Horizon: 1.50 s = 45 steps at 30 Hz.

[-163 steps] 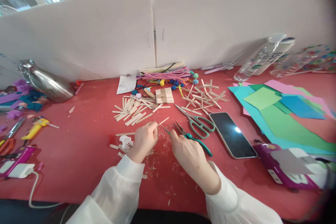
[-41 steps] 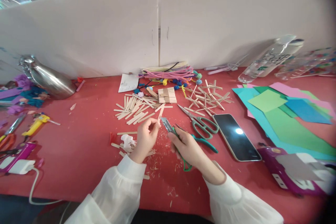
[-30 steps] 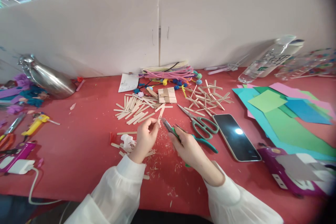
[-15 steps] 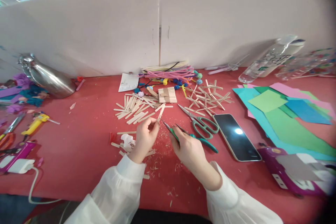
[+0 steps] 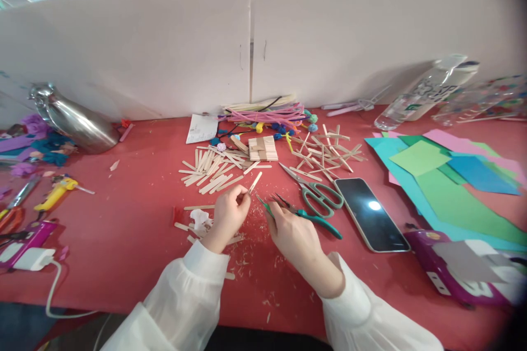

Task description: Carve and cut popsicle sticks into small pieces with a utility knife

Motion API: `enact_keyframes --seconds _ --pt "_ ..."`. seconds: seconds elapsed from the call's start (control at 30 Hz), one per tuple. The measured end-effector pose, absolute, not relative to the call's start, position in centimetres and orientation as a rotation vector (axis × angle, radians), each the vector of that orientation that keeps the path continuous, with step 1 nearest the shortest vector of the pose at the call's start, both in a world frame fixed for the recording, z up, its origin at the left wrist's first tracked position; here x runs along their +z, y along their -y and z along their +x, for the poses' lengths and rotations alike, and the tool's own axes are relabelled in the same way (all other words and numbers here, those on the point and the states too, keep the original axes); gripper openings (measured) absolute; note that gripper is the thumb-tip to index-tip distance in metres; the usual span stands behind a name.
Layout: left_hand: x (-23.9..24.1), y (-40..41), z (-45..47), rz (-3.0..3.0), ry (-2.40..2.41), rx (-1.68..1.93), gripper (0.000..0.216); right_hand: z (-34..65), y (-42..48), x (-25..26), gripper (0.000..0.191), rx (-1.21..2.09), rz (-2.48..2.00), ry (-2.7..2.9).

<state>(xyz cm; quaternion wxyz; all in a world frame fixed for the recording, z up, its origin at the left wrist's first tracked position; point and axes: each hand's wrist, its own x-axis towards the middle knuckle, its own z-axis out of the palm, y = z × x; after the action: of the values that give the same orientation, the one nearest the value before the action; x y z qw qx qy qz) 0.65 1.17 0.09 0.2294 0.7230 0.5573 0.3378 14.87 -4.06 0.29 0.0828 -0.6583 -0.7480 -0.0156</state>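
My left hand (image 5: 231, 209) pinches a wooden craft stick (image 5: 256, 182) between thumb and fingertips, its far end pointing up and right. A short distance to the right, my right hand (image 5: 294, 233) is closed around a green craft knife (image 5: 266, 206); the thin metal tip points toward the stick, apart from it. Most of the knife's handle is hidden by the fingers. Teal-handled pliers (image 5: 323, 225) lie under and beside the right hand. Small wood shavings (image 5: 247, 263) are scattered on the red table (image 5: 135, 241) between and below my hands.
Loose craft sticks (image 5: 208, 167), a banded stick bundle (image 5: 263, 149) and joined sticks (image 5: 325, 151) lie ahead. Scissors (image 5: 319, 197), a phone (image 5: 373, 216) and coloured paper (image 5: 453, 186) are to the right. A metal jug (image 5: 82, 123) and a yellow glue gun (image 5: 57, 193) stand or lie left.
The craft stick in my left hand now tilts further right, its tip lower. My right hand and the knife have shifted slightly, with the blade angled differently.
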Motion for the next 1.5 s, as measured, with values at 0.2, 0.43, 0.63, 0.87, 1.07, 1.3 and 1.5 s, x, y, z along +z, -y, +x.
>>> enact_keyframes --seconds 0.2,0.43,0.63,0.87,1.07,1.3,1.5 --pt "-0.4 -1.4 0.4 1.993 -1.552 0.841 0.012 14.1 4.3 0.8 0.021 -0.074 -2.104 2.366" --pt "-1.1 -1.8 0.1 1.908 -1.517 0.84 0.013 13.8 4.2 -0.1 0.026 -0.165 -2.055 2.428" --pt "-1.1 -1.9 -0.1 1.849 -1.513 0.819 0.013 13.9 4.1 -0.2 0.027 -0.135 -2.058 2.417" --pt "-0.6 -2.1 -0.2 1.704 -1.496 0.931 0.015 15.3 3.8 0.9 0.018 -0.034 -2.049 2.214" --pt "-0.1 -1.9 0.0 1.664 -1.467 1.035 0.014 15.5 3.9 1.0 0.028 -0.006 -1.876 2.175" --pt "0.3 -1.5 0.1 1.701 -1.45 1.094 0.017 15.7 3.8 0.6 0.031 -0.069 -1.87 2.12" --pt "0.5 -1.4 0.2 1.745 -1.455 1.12 0.018 15.7 3.9 0.7 0.033 -0.094 -1.899 2.111"
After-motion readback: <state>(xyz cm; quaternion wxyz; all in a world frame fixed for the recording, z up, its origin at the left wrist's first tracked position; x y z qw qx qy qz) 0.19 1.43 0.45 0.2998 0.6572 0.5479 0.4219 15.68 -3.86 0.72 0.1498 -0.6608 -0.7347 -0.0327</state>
